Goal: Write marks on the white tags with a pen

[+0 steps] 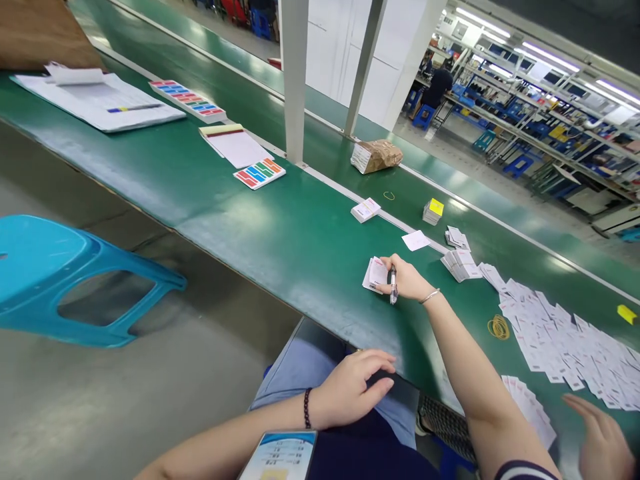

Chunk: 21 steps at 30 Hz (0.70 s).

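My right hand (407, 280) reaches over the green table and grips a small stack of white cards (377, 272) between thumb and fingers. A clear-barrelled pen (393, 285) is tucked in the same hand. Below the table's front edge, my left hand (357, 383) hangs above my lap, its fingers loosely bent, thumb apart, holding nothing. Close to the right hand lie a single white card (415, 240) and a banded card stack (366, 210). Further right are a leaning row of cards (461, 265) and a wide spread of loose cards (565, 333).
A co-worker's hand (603, 437) is at lower right, beside fanned cards (530, 407). Rubber bands (499, 327) lie on the table. Leftward sit a notepad (240, 148), colourful cards (260, 173) and a clipboard (90, 100). A metal post (294, 87) rises behind; a blue stool (45, 267) stands left.
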{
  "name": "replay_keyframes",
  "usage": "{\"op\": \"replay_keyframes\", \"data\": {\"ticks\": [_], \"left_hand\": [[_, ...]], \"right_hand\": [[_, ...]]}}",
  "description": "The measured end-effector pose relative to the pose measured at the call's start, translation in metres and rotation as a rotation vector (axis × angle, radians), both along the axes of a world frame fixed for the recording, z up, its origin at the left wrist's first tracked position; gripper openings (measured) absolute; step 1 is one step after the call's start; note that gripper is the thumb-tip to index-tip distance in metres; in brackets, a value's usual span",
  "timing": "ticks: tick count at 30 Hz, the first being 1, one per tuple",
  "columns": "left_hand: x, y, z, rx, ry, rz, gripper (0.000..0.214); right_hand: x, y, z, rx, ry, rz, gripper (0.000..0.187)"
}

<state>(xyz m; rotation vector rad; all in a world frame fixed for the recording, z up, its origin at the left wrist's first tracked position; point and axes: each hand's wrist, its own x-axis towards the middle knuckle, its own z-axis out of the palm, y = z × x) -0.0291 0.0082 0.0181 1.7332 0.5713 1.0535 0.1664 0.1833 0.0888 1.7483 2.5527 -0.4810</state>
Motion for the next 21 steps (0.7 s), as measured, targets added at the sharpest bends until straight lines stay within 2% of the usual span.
{"op": "replay_keyframes", "data": {"ticks": [3,6,7,9,11,14,16,17,20,21], "left_hand": [[-0.001,0.006,-0.005,-0.131,-0.067,0.003,0.024],[-0.002,0.016,-0.008,-0.532,-0.275,-0.062,0.045],[-0.003,0.020,-0.008,-0.684,-0.390,-0.123,0.057],[-0.002,0.025,-0.008,-0.880,-0.599,-0.279,0.071],[0.000,0.027,-0.007,-0.924,-0.679,-0.385,0.066],[0.008,0.020,-0.009,-0.961,-0.623,-0.346,0.053],[0.013,0.012,-0.013,-0.993,-0.553,-0.291,0.053],[0.015,0.009,-0.015,-0.995,-0.514,-0.269,0.056],[0.018,0.000,-0.018,-0.935,-0.381,-0.269,0.061],[0.019,-0.002,-0.018,-0.907,-0.340,-0.273,0.062]], "right_hand": [[0.007,-0.010,0.004,0.079,0.108,0.005,0.056],[0.004,-0.039,0.015,0.189,0.232,0.069,0.054],[0.000,-0.052,0.019,0.203,0.273,0.106,0.054],[-0.010,-0.081,0.024,0.205,0.313,0.188,0.051],[-0.018,-0.107,0.024,0.243,0.261,0.274,0.047],[-0.020,-0.133,0.012,0.286,0.229,0.306,0.045],[-0.015,-0.142,0.000,0.235,0.308,0.210,0.050],[-0.011,-0.144,-0.006,0.177,0.415,0.104,0.051],[0.000,-0.145,-0.020,-0.041,0.830,-0.340,0.044],[0.003,-0.144,-0.022,-0.093,0.900,-0.447,0.043]]}}
